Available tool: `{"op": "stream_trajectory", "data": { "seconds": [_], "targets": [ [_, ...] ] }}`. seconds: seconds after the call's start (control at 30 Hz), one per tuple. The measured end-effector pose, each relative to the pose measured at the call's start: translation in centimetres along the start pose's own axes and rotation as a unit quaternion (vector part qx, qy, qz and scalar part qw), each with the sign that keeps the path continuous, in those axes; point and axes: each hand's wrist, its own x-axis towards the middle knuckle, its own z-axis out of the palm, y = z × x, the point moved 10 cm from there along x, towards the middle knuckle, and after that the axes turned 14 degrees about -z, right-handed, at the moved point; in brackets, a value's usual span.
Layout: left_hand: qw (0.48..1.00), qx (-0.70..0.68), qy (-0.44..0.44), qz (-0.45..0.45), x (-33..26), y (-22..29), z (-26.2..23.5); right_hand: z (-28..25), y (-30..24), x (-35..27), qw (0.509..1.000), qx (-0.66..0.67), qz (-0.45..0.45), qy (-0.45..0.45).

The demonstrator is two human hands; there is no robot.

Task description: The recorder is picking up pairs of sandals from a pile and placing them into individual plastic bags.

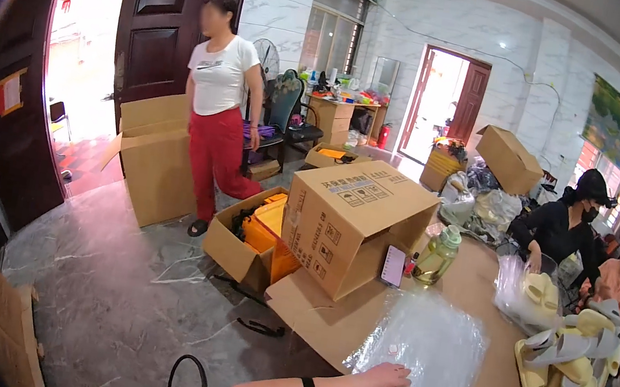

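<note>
Clear plastic bags (427, 345) lay on the cardboard table (494, 378), just beside the open box (353, 223). I rested my left hand (383, 379) flat on them, fingers loose, gripping nothing.

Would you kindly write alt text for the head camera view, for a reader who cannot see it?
The person's left hand rests on a stack of clear plastic bags on a cardboard-covered table, beside an open cardboard box lying on its side. Yellow and white slippers pile up at the right; other people work nearby.
</note>
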Motion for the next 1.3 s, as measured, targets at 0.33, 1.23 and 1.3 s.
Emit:
{"op": "stream_trajectory", "data": {
  "seconds": [0.33,1.23,1.3],
  "targets": [
    [0.999,-0.002,0.029,0.033,-0.8,2.6,-1.6,-0.4,-1.4,0.2,0.998,0.001,-0.038,0.049],
    [0.969,-0.202,0.089,-0.112,0.8,2.6,-7.9,1.2,-6.2,0.9,0.995,-0.036,-0.074,-0.051],
    [0.968,-0.208,0.094,-0.101,0.4,3.6,-8.5,2.4,-5.7,1.0,0.995,-0.032,-0.065,-0.072]
  ]
}}
